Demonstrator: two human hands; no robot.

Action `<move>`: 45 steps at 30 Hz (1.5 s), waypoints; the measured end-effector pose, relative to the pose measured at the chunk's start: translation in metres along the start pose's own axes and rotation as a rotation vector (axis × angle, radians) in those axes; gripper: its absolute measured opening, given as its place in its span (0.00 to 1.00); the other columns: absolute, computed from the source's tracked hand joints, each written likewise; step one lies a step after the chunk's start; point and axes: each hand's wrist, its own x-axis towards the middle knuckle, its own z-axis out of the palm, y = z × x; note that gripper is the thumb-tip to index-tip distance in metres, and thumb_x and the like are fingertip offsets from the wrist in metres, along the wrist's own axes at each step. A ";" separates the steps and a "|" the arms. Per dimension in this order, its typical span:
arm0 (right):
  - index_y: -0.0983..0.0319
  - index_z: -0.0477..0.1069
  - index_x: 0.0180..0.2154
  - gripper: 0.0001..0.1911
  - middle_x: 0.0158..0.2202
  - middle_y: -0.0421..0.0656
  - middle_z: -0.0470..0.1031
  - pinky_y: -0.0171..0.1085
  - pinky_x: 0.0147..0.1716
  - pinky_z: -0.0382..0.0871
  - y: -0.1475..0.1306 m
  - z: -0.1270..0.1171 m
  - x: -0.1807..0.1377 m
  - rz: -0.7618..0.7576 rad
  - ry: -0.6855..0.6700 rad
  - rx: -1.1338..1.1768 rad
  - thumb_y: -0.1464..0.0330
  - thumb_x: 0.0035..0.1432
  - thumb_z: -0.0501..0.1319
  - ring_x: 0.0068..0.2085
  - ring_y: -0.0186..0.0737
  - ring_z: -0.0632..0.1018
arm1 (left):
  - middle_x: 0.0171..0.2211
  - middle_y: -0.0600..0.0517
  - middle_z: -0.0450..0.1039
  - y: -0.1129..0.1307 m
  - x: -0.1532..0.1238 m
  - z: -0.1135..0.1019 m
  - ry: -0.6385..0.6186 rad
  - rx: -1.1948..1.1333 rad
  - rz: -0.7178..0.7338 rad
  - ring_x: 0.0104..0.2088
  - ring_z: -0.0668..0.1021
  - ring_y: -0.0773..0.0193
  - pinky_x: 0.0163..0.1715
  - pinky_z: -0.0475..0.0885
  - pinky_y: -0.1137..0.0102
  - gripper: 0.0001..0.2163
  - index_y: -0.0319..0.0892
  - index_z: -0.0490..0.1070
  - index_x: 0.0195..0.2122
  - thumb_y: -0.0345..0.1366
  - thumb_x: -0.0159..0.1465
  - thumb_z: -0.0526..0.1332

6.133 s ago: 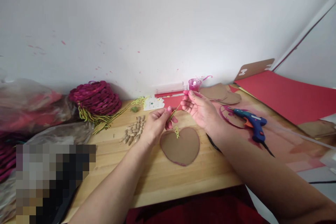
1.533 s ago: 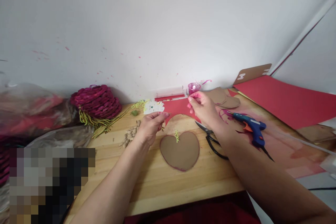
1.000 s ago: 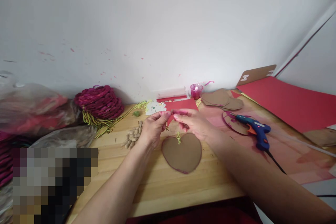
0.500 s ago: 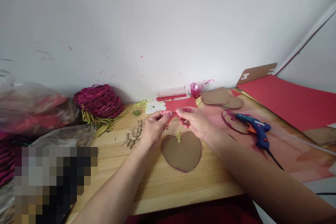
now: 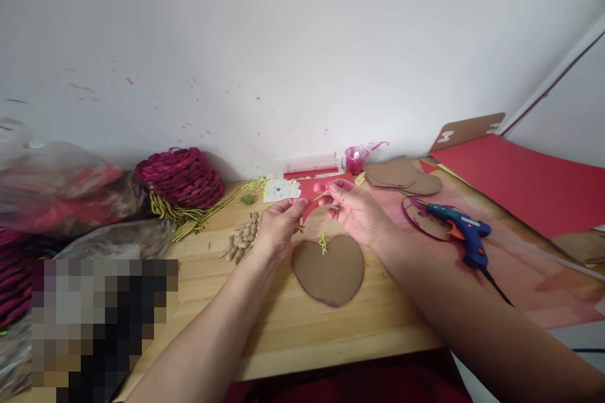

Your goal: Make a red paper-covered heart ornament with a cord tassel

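Note:
My left hand (image 5: 280, 225) is closed in a pinch above the table; small dark greenish ends (image 5: 301, 228) stick out below its fingers. Just to its right, my right hand (image 5: 352, 208) pinches a thin pale stick (image 5: 322, 195), which points toward the left fingertips. The fingertips of the two hands are apart. Under them, flat on the table, lies a brown cardboard heart (image 5: 329, 274) with a dark reddish edge. A yellow-green yarn piece (image 5: 323, 244) rests at its top notch. Left of my left hand is a pile of peanuts (image 5: 241, 239), partly hidden by it.
On the right, a blue glue gun (image 5: 466, 236) rests on a round cardboard piece, its cord trailing forward. Behind stand a pink cup (image 5: 356, 160) and stacked cardboard shapes (image 5: 392, 173). Red sheets (image 5: 524, 176) lie far right. A magenta woven bundle (image 5: 182, 179) and plastic bags (image 5: 57, 182) crowd the left.
My hands have drawn apart: the right hand has moved slightly up and to the right, and the thin pale stick now shows in its fingers. The heart stays in place.

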 end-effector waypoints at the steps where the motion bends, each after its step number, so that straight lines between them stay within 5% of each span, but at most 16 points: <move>1: 0.60 0.73 0.31 0.18 0.39 0.41 0.80 0.31 0.24 0.64 0.000 0.001 -0.001 -0.027 0.001 -0.051 0.61 0.44 0.77 0.32 0.33 0.78 | 0.15 0.60 0.61 0.000 0.000 0.000 -0.005 0.024 0.013 0.17 0.57 0.75 0.19 0.48 0.73 0.19 0.37 0.75 0.26 0.46 0.43 0.76; 7: 0.60 0.64 0.31 0.21 0.43 0.44 0.80 0.32 0.23 0.65 -0.006 -0.004 -0.004 -0.057 -0.067 -0.344 0.56 0.51 0.72 0.34 0.38 0.81 | 0.17 0.59 0.64 0.001 0.001 -0.003 -0.035 0.086 0.092 0.18 0.57 0.75 0.19 0.50 0.73 0.17 0.38 0.77 0.28 0.45 0.47 0.75; 13: 0.59 0.66 0.34 0.11 0.32 0.42 0.78 0.34 0.28 0.69 -0.021 -0.017 -0.006 0.021 -0.326 -0.714 0.61 0.62 0.64 0.34 0.38 0.78 | 0.16 0.60 0.61 0.001 0.006 -0.006 -0.023 -0.034 0.013 0.17 0.56 0.75 0.19 0.48 0.73 0.17 0.38 0.74 0.25 0.43 0.43 0.77; 17: 0.60 0.70 0.32 0.10 0.30 0.39 0.74 0.33 0.27 0.68 -0.026 -0.017 -0.005 -0.006 -0.278 -0.843 0.62 0.57 0.68 0.31 0.35 0.73 | 0.16 0.59 0.62 0.000 0.006 -0.008 -0.029 0.055 0.059 0.18 0.56 0.75 0.19 0.49 0.73 0.19 0.38 0.76 0.26 0.46 0.44 0.76; 23: 0.60 0.69 0.29 0.16 0.42 0.43 0.77 0.38 0.35 0.76 -0.015 -0.008 -0.004 -0.016 -0.142 -0.355 0.61 0.49 0.74 0.41 0.39 0.78 | 0.21 0.55 0.68 -0.003 0.002 -0.008 -0.117 0.309 0.192 0.21 0.61 0.72 0.22 0.53 0.73 0.17 0.38 0.79 0.31 0.49 0.52 0.73; 27: 0.60 0.68 0.28 0.20 0.33 0.41 0.77 0.34 0.27 0.74 -0.005 -0.003 -0.004 0.147 -0.117 -0.136 0.62 0.43 0.78 0.36 0.39 0.80 | 0.25 0.52 0.72 -0.003 0.000 -0.007 -0.152 0.397 0.285 0.24 0.66 0.69 0.25 0.59 0.73 0.15 0.38 0.79 0.32 0.46 0.55 0.70; 34: 0.61 0.72 0.28 0.16 0.23 0.37 0.75 0.29 0.19 0.67 0.005 -0.009 0.003 0.257 -0.018 -0.166 0.66 0.45 0.77 0.21 0.29 0.73 | 0.23 0.54 0.69 0.001 -0.001 -0.008 -0.089 0.504 0.420 0.23 0.65 0.69 0.25 0.59 0.73 0.09 0.40 0.78 0.30 0.41 0.58 0.67; 45: 0.63 0.76 0.24 0.18 0.21 0.39 0.75 0.29 0.19 0.66 0.006 -0.014 0.006 0.276 -0.052 -0.186 0.61 0.38 0.80 0.20 0.28 0.71 | 0.25 0.53 0.71 -0.002 0.000 -0.011 -0.048 0.709 0.638 0.24 0.68 0.68 0.28 0.61 0.72 0.03 0.41 0.79 0.32 0.34 0.60 0.66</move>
